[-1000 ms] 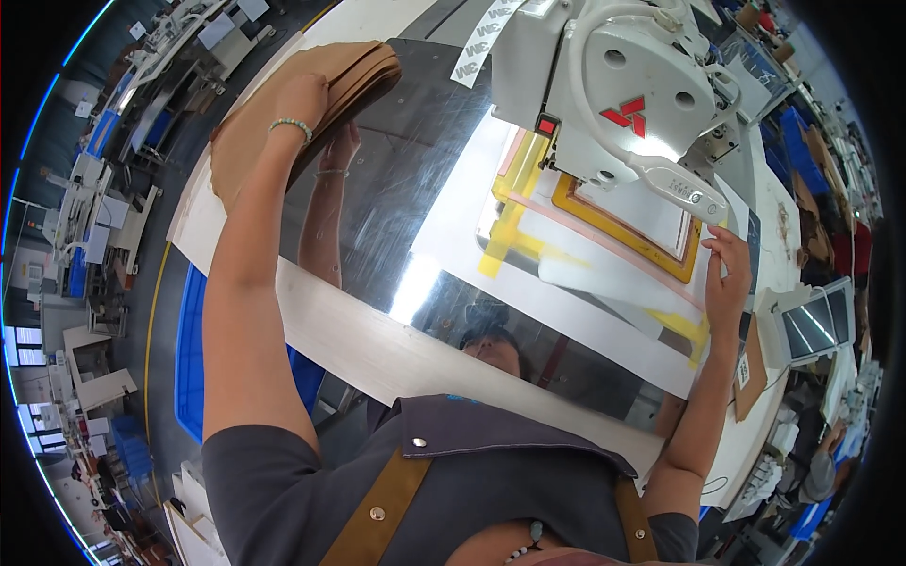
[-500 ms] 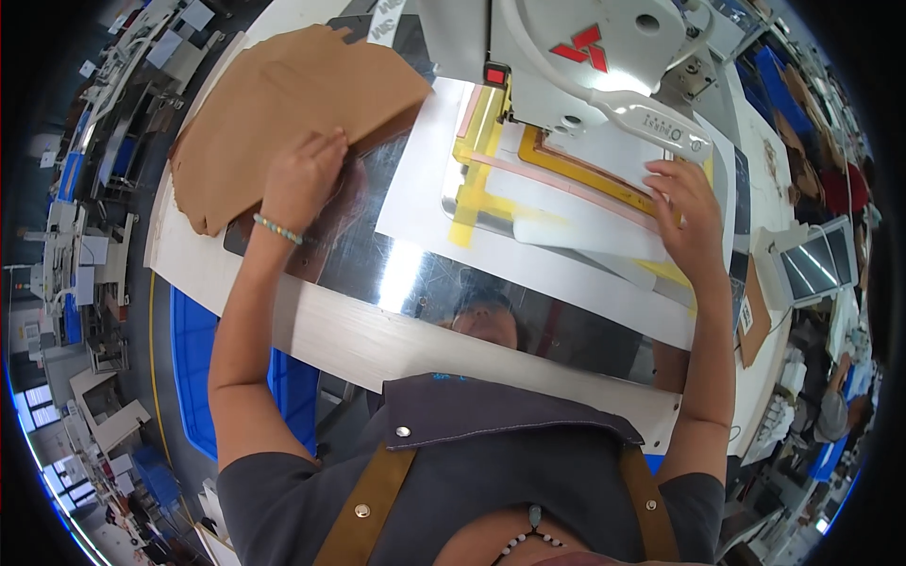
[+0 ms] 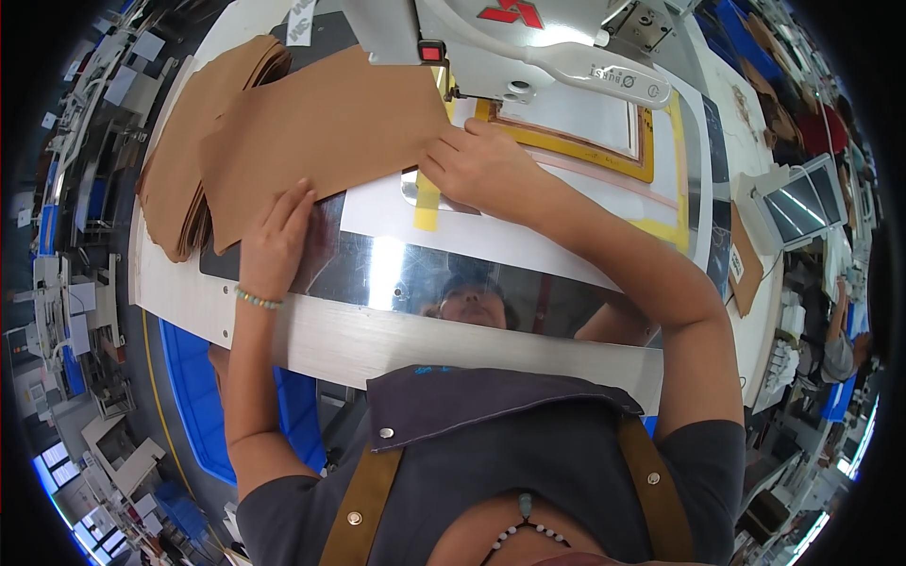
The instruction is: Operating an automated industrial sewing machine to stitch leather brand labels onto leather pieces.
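A single brown panel (image 3: 321, 132), leather-like and flat, stretches from the stack (image 3: 165, 179) of similar brown panels at the left to the machine head. My right hand (image 3: 486, 174) reaches across and pinches the panel's right end, just below the machine's needle area. At its near edge, my left hand (image 3: 276, 236) has fingers closed on the panel; the fingertips are partly hidden. Right of my right hand, a yellow-edged rectangular frame (image 3: 576, 156) lies on a white sheet (image 3: 377, 212) beneath the machine.
The grey-white sewing machine head (image 3: 396, 28) and a white lamp (image 3: 604, 75) overhang the work. A shiny metal plate (image 3: 425, 274) covers the near table. Below the left table edge is a blue bin (image 3: 193, 377). A screen (image 3: 802, 203) stands at the right.
The brown panel has come off the stack and moved right, toward the machine. My right hand has crossed left from the yellow frame to grip its end. My left hand has moved nearer me.
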Demonstrator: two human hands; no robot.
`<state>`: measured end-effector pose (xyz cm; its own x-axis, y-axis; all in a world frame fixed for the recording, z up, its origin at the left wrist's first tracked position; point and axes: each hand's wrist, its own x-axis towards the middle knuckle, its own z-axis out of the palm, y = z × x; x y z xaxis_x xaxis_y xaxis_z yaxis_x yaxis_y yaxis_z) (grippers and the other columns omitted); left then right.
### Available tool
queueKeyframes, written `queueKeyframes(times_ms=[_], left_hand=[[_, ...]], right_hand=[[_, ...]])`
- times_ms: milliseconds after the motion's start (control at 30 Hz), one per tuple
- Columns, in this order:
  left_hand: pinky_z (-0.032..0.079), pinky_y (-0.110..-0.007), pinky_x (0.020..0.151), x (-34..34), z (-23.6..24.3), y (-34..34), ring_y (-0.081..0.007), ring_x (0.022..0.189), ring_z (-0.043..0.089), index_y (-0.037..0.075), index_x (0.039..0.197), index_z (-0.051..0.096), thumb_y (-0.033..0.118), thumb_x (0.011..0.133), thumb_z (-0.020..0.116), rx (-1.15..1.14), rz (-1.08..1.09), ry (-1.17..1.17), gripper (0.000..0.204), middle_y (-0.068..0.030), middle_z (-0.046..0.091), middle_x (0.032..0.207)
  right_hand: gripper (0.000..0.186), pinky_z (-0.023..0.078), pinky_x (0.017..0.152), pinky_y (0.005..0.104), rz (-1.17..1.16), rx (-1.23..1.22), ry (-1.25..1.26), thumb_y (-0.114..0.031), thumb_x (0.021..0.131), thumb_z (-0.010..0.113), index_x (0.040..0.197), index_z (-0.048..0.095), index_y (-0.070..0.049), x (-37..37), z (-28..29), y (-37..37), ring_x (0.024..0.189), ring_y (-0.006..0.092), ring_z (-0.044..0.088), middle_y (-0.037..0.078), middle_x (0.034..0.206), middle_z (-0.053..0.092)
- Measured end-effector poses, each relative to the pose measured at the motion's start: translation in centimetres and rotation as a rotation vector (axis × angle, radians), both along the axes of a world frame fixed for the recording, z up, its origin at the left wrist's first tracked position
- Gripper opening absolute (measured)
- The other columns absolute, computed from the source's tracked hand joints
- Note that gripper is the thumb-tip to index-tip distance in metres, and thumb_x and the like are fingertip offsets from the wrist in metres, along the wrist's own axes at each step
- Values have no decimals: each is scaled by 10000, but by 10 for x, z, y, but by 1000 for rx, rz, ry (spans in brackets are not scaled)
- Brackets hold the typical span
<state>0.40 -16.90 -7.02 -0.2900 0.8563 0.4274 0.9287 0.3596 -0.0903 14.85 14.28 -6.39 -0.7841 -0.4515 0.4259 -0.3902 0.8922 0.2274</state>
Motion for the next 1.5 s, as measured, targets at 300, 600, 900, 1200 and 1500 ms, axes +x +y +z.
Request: queueKeyframes(times_ms=[300,600,900,1200,1500], left_hand=[[586,-396,906,-34,-8,-70,-304,1059,695,3,1182,728,-34,849,663,-40,180,60,342,-108,729,1167],[584,-386,879,-56,1,37,-298,1033,687,-6,1158,733,2,831,669,-32,-108,96,333,-110,708,1110],[573,-386,882,-27,0,164,-260,1027,659,5,1239,699,55,818,674,-15,-551,156,425,-89,657,1075],[495,-434,1072,-5,0,164,-323,1300,597,39,1347,676,75,922,659,-36,-483,-33,426,-103,653,1380],[265,-484,1277,8,-4,143,-324,1598,297,100,1548,552,145,1024,595,-166,-261,-313,527,-52,436,1690]], right_hand=[[84,468,698,302,-46,73,123,-125,769,716,812,645,-115,21,1,5,883,168,602,4,844,593],[94,535,815,353,-182,72,2,-98,778,701,863,677,-65,86,14,56,988,222,653,53,930,646],[67,517,766,324,-427,243,-26,-64,742,696,800,664,-65,199,24,137,961,205,628,49,928,613],[312,526,970,385,-701,-89,-60,-212,953,696,1184,713,-3,232,8,126,1241,261,619,79,1248,680],[587,287,1245,524,-887,-296,-143,-436,1088,553,1496,563,-14,249,-10,113,1546,347,349,110,1628,479]])
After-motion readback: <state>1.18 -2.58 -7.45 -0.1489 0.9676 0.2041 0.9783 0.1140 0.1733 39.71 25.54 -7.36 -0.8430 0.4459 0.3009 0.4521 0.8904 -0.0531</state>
